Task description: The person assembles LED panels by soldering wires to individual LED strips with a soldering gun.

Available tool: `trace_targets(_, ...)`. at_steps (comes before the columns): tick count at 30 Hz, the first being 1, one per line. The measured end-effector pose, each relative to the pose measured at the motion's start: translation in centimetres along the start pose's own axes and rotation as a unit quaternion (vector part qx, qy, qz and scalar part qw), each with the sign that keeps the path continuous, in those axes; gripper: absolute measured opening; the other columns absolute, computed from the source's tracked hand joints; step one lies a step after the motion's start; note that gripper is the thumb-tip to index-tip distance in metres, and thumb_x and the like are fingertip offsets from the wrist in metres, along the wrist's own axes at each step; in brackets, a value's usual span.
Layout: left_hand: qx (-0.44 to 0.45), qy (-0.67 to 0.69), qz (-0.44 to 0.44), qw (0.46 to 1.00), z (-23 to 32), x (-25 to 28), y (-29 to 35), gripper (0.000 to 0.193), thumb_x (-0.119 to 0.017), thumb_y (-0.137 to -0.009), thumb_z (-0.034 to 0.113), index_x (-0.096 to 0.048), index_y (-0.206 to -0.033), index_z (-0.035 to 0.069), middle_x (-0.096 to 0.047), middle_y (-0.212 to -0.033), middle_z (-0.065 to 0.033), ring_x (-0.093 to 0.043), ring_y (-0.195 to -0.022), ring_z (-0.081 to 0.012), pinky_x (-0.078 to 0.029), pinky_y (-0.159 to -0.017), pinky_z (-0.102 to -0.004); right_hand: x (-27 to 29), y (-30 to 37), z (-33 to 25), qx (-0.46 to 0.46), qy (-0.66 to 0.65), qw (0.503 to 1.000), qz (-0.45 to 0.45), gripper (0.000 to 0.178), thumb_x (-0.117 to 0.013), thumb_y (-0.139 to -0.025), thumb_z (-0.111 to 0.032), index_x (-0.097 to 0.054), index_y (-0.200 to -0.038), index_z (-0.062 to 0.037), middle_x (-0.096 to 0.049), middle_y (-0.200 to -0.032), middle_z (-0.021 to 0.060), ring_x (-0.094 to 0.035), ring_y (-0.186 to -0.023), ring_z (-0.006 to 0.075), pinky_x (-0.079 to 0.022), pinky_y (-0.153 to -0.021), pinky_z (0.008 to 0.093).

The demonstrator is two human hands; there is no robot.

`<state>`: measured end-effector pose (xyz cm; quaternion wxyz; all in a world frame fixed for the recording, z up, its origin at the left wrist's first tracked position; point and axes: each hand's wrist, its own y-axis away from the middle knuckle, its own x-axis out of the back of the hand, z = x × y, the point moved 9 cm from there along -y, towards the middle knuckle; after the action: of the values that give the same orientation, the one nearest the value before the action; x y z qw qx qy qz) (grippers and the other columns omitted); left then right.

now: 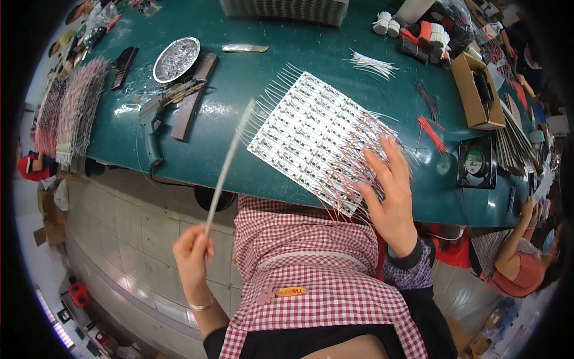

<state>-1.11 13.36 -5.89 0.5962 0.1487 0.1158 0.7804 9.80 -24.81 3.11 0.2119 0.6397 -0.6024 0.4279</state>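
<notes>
My left hand (194,254) is off the table's near edge, shut on the lower end of a long thin pale strip (229,161) that slants up over the green table (251,66). A white panel of small circuit boards (311,134), fringed with white and red wires, lies at an angle on the table in front of me. My right hand (391,191) rests flat with fingers spread on the panel's near right corner, over the red wires. I wear a red-checked apron (305,269).
A heat gun (158,113), a dark bar (192,99) and a round metal dish (176,58) lie at the left. Bundles of wires (75,107) hang at the far left edge. A small fan (476,163), a cardboard box (475,90) and another person (517,257) are at the right.
</notes>
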Motion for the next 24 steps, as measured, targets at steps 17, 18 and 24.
trace_targets(17,0.071,0.023,-0.032,0.997,-6.1,1.9,6.2,0.021,-0.064,-0.095,0.005,-0.069,-0.108,-0.01,-0.063,-0.07,-0.0045,-0.05,-0.051,-0.0065,-0.037,-0.044,-0.0203,-5.9,-1.5,1.1,0.021,0.04,0.997,-0.067,0.051,-0.069,-0.093,-0.022,-0.056,-0.138,-0.0039,-0.036,-0.153,0.0306,-0.029,-0.145,0.0461,-0.027,-0.117,0.0531)
trace_targets(18,0.075,0.013,-0.039,0.996,-5.8,1.9,6.1,0.021,-0.064,-0.095,0.006,-0.069,-0.107,-0.01,-0.063,-0.068,-0.0043,-0.048,-0.049,-0.0061,-0.035,-0.042,-0.0203,-6.0,-1.5,1.3,0.019,0.041,0.997,-0.065,0.051,-0.069,-0.093,-0.022,-0.056,-0.138,-0.0039,-0.036,-0.153,0.0306,-0.029,-0.145,0.0461,-0.027,-0.117,0.0531)
trace_targets(24,0.082,0.131,-0.124,0.98,-5.6,0.5,5.9,0.022,-0.064,-0.094,0.008,-0.068,-0.105,-0.011,-0.059,-0.062,-0.0042,-0.041,-0.04,-0.006,-0.028,-0.037,-0.0209,-6.2,-0.9,1.3,0.032,0.041,0.997,-0.058,0.051,-0.07,-0.092,-0.024,-0.057,-0.137,-0.0037,-0.034,-0.154,0.0314,-0.029,-0.145,0.0463,-0.026,-0.118,0.0529)
